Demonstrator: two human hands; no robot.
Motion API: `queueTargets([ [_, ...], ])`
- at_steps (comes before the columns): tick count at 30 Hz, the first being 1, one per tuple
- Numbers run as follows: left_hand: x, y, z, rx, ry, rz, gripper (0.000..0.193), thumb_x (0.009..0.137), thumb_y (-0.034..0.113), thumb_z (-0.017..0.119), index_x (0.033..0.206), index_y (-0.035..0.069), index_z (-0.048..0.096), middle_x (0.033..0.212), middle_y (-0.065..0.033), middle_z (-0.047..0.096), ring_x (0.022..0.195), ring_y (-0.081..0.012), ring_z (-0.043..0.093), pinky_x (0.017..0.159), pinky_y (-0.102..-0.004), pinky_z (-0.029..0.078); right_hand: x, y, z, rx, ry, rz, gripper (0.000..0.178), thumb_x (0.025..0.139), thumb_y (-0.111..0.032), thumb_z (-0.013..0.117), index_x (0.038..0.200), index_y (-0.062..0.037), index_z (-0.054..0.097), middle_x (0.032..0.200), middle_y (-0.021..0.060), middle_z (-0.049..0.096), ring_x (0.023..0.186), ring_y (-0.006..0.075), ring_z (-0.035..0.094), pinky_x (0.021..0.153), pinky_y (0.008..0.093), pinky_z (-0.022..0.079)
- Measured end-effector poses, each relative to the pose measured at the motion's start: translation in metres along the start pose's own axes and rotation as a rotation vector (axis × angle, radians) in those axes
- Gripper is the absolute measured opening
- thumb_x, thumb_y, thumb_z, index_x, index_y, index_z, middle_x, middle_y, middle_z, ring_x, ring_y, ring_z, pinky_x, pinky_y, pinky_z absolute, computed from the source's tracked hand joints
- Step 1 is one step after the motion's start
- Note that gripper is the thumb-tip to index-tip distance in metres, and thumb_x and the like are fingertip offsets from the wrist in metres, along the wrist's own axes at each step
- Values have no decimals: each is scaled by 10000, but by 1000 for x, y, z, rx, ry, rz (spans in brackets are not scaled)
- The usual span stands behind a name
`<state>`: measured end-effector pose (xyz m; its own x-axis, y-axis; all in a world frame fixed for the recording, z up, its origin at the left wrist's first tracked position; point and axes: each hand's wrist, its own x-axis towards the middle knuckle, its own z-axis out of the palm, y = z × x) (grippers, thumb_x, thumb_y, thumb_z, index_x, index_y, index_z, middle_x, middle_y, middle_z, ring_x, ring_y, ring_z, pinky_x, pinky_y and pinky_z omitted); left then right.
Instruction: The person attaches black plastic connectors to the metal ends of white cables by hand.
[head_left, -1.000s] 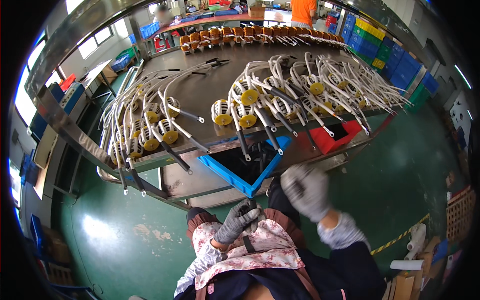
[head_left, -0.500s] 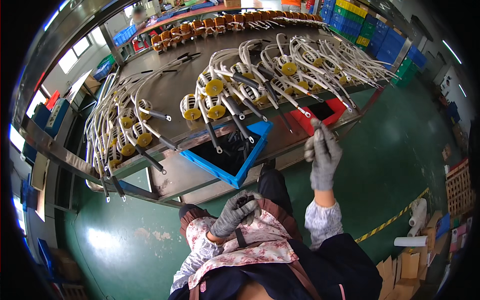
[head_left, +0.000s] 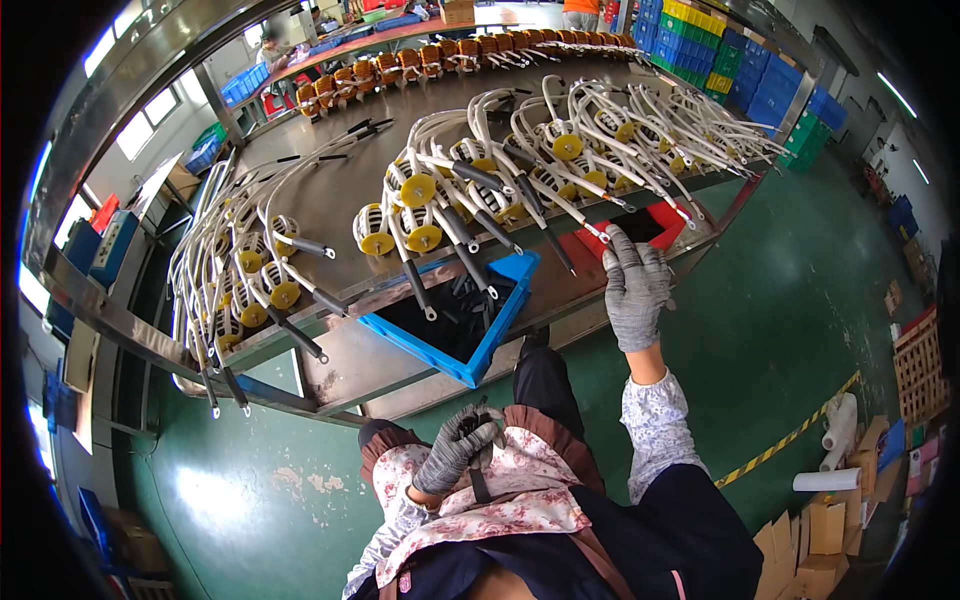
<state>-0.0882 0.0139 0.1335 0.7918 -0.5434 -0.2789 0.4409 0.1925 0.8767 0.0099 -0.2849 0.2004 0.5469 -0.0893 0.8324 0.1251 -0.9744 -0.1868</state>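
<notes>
Grey work gloves cover both hands. My right hand (head_left: 637, 292) is raised at the table's front edge. Its fingertips meet the metal ring terminal of a white cable (head_left: 592, 229), thumb hidden behind the fingers. Down by my lap, my left hand (head_left: 462, 448) is closed around small black sleeve pieces (head_left: 470, 424), partly covered by the fingers. White cables with yellow-ended coils (head_left: 417, 190) lie in a heap on the table, many cable ends wearing black sleeves and hanging over the edge. Another group of such coils (head_left: 284, 294) rests at the left.
Below the table edge sit a blue bin (head_left: 420, 347) of black sleeves and a red bin (head_left: 668, 226). Orange-brown wound coils (head_left: 388, 68) line the metal table (head_left: 330, 190) at the back. Stacked crates (head_left: 765, 88) stand far right, cardboard boxes (head_left: 826, 527) lower right.
My right hand has moved slightly up and left, its fingers reaching the cable's ring terminal. My left hand has dropped a little lower, still closed around the black pieces.
</notes>
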Motion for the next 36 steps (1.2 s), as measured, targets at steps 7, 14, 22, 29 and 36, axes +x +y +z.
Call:
queueTargets([
  [7,4,-9,-3,5,3,-7,256,943,166,538,1146,13,514,803,-86,629,469,-83,499,415,-189,386,20,-6,17,-114,-126,-119,287,852,-214,593,1106,-82,614,840,111,568,827,314,549,742,445,440],
  [14,3,-20,-5,40,38,38,275,918,199,593,1125,35,517,765,-86,621,454,-85,492,398,-186,360,24,5,47,519,-414,465,345,950,-366,487,1030,-46,589,638,40,541,554,215,517,508,324,423],
  [22,-3,-20,-7,16,43,32,260,911,197,604,1115,54,528,774,-69,622,475,-79,506,401,-176,347,33,0,31,985,-459,484,350,954,-339,512,1112,-27,537,624,18,540,514,144,521,455,279,408],
  [29,-7,-28,-10,-124,3,50,373,907,205,549,1214,13,462,959,-102,596,633,-117,537,518,-209,409,34,8,37,1182,-632,836,351,957,-350,491,958,-32,640,638,-15,547,506,106,462,482,265,376],
  [36,-5,-27,-4,-162,-41,3,376,947,281,551,1232,43,488,997,-110,612,732,-146,593,625,-226,465,41,29,39,1760,-856,1205,363,931,-379,543,895,-28,626,662,30,546,498,101,451,474,224,384],
])
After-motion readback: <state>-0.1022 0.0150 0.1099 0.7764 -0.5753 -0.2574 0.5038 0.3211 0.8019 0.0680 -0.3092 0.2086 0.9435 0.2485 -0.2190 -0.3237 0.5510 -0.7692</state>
